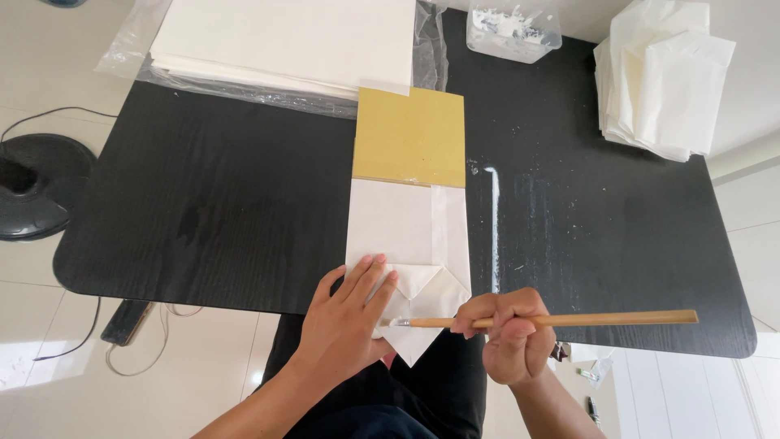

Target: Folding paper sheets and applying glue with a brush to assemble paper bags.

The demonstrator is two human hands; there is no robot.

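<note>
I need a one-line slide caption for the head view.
Left hand presses folded white paper on a black table; right hand holds a brush.

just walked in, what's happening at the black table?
A person is gluing a folded white paper bag at the near edge of the black table. The left hand presses flat on the bag's folded end. The right hand holds a wooden brush, its tip on the fold. A yellow board sticks out of the bag's far end. A glue tub and paper stacks sit farther back.
</note>
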